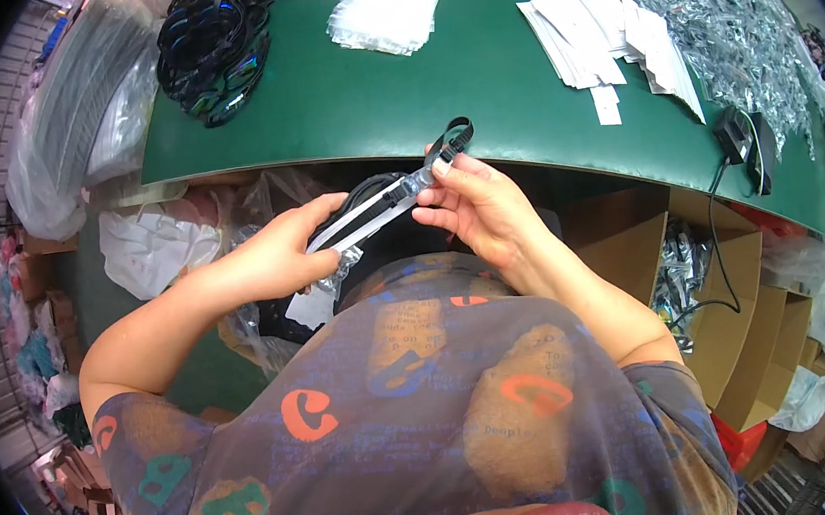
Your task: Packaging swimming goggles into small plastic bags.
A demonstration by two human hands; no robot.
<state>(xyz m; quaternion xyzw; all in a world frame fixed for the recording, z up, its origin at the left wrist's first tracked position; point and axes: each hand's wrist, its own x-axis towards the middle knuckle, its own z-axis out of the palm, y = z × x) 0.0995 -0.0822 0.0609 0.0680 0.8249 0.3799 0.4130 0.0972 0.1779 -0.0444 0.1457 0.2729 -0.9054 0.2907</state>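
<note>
In front of my body, both hands hold a bundled black strap [388, 198] with pale strips and a clear buckle-like piece at its right end. My left hand [306, 249] is closed round the left part of the bundle. Thumb and fingers of my right hand [476, 195] pinch the clear end, where a black loop [460, 135] sticks up over the table edge. Under my left fingers hangs a crumpled clear plastic wrapper [347, 259] beside a white card [311, 309]. The exact kind of the strapped item cannot be made out.
The green table [357, 112] carries a heap of black straps [210, 52], white sheets [401, 2], white paper slips [575, 34] and many clear plastic packets [709, 15]. A black adapter [737, 136] trails a cable. Cardboard boxes [741, 323] stand at right; plastic bags [79, 101] at left.
</note>
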